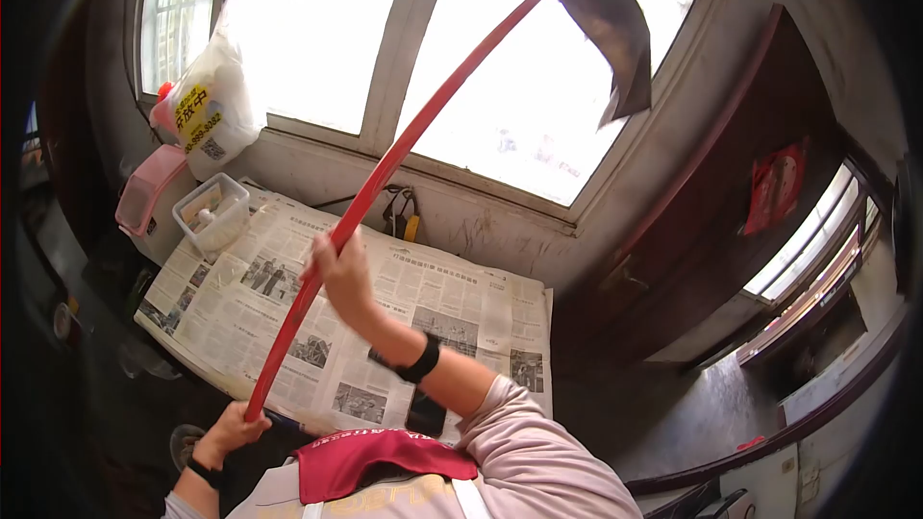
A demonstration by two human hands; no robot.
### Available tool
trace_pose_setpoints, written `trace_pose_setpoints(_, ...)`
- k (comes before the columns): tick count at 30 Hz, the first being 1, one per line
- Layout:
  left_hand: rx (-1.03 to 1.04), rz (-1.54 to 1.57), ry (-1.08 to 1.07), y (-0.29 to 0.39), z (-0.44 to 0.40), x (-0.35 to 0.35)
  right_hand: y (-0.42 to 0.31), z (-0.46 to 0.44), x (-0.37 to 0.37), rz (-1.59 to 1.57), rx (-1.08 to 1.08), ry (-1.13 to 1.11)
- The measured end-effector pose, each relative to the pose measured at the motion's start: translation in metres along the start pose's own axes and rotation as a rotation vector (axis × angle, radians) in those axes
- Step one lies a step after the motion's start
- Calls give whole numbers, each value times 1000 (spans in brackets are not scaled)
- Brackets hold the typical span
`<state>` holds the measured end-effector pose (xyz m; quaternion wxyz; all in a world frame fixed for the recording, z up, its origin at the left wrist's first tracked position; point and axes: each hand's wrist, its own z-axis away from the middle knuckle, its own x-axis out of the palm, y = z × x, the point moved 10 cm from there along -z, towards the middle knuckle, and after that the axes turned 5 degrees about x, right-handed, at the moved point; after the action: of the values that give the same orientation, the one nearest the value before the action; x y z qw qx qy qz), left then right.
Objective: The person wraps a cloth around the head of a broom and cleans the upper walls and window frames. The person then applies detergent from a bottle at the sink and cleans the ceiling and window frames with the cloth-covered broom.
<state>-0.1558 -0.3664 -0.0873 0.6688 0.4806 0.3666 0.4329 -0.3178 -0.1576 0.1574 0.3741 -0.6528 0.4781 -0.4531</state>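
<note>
Long red pole point(387, 163) slants across the newspaper-covered counter point(486, 298), its dark, sheet-like head point(615, 29) up beyond the counter's far edge, before the window point(317, 38). Material of head: cannot tell. Progress (judged): pole is gripped and its head lifted; work looks underway, with the pole not yet put down. No finished result visible.

Pose: right hand point(338, 274) over the counter, arm reaching forward from the near side, fingers curled round the pole partway along. Left hand point(231, 428) off the counter's near-left edge, lower, fingers wrapped about the pole's bottom end. Neither holds anything else visible. Clear container point(212, 211) at the counter's far-left corner, apart from both hands.
</note>
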Motion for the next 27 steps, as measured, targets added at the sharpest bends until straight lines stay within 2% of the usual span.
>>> trace_pose_setpoints(2, -63, -64, 60, -54, 24, -19, 48, 30, 9, -59, 103, -1)
trace_pose_setpoints(4, -168, -69, 68, -72, 52, -18, 91, 56, 15, -121, 182, -9)
trace_pose_setpoints(8, -162, -162, 18, -133, 69, -11, 149, 88, 7, -133, 332, -22)
trace_pose_setpoints(9, -236, 30, 26, -151, 70, -5, 156, 86, 0, -134, 334, -15)
trace_pose_setpoints(11, -310, 223, 32, -182, 65, 7, 168, 82, -10, -253, 368, -15)
trace_pose_setpoints(15, -167, 33, 55, -229, 26, 5, 155, 72, -24, -275, 383, -7)
trace_pose_setpoints(17, -51, -123, 46, -181, 22, 14, 139, 57, -29, -279, 356, -3)
trace_pose_setpoints(18, 32, -241, 31, -102, 14, 26, 128, 47, -33, -267, 335, 13)
trace_pose_setpoints(21, -146, -98, 23, -58, -8, 40, 91, 12, -48, -297, 256, 58)
trace_pose_setpoints(24, -73, -134, -24, -7, -44, 50, 34, -29, -69, -271, 119, 77)
trace_pose_setpoints(26, 109, -218, -31, 41, -74, 62, -6, -56, -86, -216, 36, 86)
trace_pose_setpoints(27, 120, -164, -45, 65, -85, 72, -29, -68, -97, -165, -2, 101)
